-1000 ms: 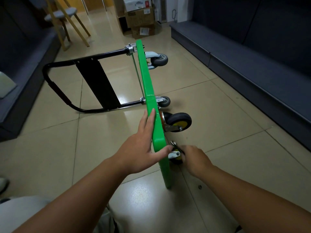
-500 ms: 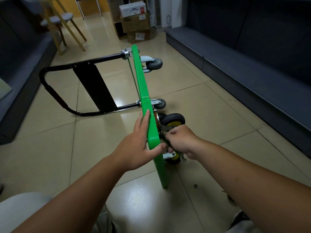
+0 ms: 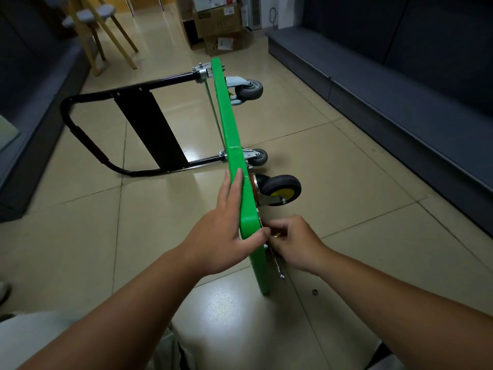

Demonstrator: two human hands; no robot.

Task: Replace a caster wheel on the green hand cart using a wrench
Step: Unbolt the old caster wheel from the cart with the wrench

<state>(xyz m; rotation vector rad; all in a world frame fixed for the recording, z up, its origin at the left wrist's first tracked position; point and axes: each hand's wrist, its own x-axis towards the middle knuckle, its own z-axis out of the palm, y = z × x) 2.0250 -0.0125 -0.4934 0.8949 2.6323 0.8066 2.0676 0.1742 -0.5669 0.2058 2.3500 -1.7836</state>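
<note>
The green hand cart (image 3: 229, 129) stands on its side edge on the tiled floor, its black handle (image 3: 88, 140) folded out to the left. My left hand (image 3: 226, 231) holds the near end of the deck, fingers flat along its face and thumb hooked over the edge. On the underside, my right hand (image 3: 296, 241) grips a slim metal wrench (image 3: 278, 268) close to the deck's near corner. Its free end pokes out below my hand. A black caster with a yellow hub (image 3: 282, 189) sits just above my right hand. What the wrench head sits on is hidden.
Two grey casters (image 3: 250, 89) (image 3: 259, 157) sit at the cart's far end. A small nut (image 3: 314, 291) lies on the floor to the right of the deck. Dark benches (image 3: 400, 97) line both sides, wooden stools (image 3: 104, 28) and cardboard boxes (image 3: 218, 22) stand at the back.
My right hand rose to the black-and-yellow caster, then dropped back to the deck's near corner with the wrench. My left hand has stayed on the deck edge.
</note>
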